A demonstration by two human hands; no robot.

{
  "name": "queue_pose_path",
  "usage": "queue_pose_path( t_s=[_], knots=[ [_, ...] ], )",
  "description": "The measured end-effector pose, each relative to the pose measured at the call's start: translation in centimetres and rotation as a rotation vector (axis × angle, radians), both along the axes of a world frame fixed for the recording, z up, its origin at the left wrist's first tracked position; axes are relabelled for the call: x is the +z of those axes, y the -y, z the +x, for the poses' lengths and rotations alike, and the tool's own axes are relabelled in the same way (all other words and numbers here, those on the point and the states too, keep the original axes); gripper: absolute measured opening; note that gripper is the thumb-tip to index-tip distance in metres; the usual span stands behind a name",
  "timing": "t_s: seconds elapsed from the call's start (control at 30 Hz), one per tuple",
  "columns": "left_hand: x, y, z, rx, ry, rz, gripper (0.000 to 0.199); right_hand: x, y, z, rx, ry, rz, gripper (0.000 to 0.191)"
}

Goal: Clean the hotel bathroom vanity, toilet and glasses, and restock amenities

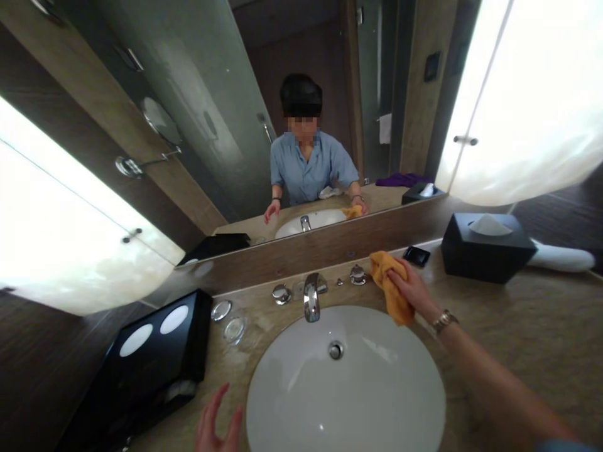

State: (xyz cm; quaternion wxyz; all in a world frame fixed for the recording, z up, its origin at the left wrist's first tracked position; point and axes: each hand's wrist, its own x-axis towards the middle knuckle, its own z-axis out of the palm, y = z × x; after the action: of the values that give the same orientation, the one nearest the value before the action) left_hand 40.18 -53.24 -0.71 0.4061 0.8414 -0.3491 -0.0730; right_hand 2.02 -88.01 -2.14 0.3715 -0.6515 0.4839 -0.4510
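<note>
An orange cloth [392, 290] is bunched under my right hand [409, 285], whose fingers grip it against the stone counter just right of the tap's right knob [357, 274]. The cloth's lower end hangs over the rim of the white sink [346, 402]. At the bottom edge of the view, my left hand [219, 424] hovers left of the sink with its fingers apart and nothing in them. The chrome tap [311, 298] stands behind the sink, with a left knob [281, 294] beside it.
A black tissue box [487, 248] and a small black dish [416, 255] stand on the right. Left of the sink are a drinking glass [234, 329], a round clear item [221, 310] and a black tray [155, 358]. A wide mirror [320, 50] rises behind the counter [499, 333].
</note>
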Motion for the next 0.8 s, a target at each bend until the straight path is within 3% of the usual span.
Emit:
queue_pose_path(
  t_s=[0.1, 0.17, 0.23, 0.3, 0.43, 0.47, 0.53, 0.6, 0.63, 0.7, 0.8],
  knots=[
    [2.3, 4.7, 1.4, -0.029, 0.181, 0.014, 0.079, 1.1, 3.1, 5.6, 0.056, -0.065, 0.038, 0.049],
    [3.3, 8.0, 1.9, -0.028, 0.293, 0.035, 0.08, 1.1, 3.7, 8.6, 0.066, -0.102, 0.07, 0.042],
    [3.9, 10.5, 2.3, -0.022, 0.353, 0.096, 0.08, 0.5, 2.9, 8.9, 0.029, -0.105, 0.091, 0.043],
    [4.0, 12.3, 2.9, -0.016, 0.374, 0.188, 0.084, 0.0, 0.9, 5.8, 0.007, -0.109, 0.124, 0.046],
    [3.5, 14.0, 4.8, -0.021, 0.351, 0.317, 0.084, 0.5, -4.1, -6.8, -0.193, -0.216, 0.145, 0.053],
    [3.3, 14.2, 5.2, -0.028, 0.322, 0.318, 0.08, 1.0, -5.3, -10.0, -0.275, -0.336, 0.106, 0.057],
    [3.0, 14.3, 6.0, -0.037, 0.244, 0.288, 0.071, 2.4, -7.3, -14.9, -0.292, -0.615, -0.052, 0.07],
    [2.9, 14.0, 6.7, -0.042, 0.182, 0.232, 0.065, 4.8, -8.8, -16.5, -0.242, -0.757, -0.208, 0.078],
    [2.9, 13.5, 6.9, -0.04, 0.168, 0.203, 0.064, 6.5, -9.4, -15.7, -0.203, -0.748, -0.251, 0.076],
    [2.9, 11.5, 7.4, -0.03, 0.168, 0.138, 0.062, 10.6, -10.2, -11.1, -0.072, -0.622, -0.299, 0.06],
    [2.8, 6.1, 7.6, -0.028, 0.192, 0.003, 0.06, 16.5, -9.9, 1.6, 0.314, -0.5, -0.44, 0.038]
  ],
)
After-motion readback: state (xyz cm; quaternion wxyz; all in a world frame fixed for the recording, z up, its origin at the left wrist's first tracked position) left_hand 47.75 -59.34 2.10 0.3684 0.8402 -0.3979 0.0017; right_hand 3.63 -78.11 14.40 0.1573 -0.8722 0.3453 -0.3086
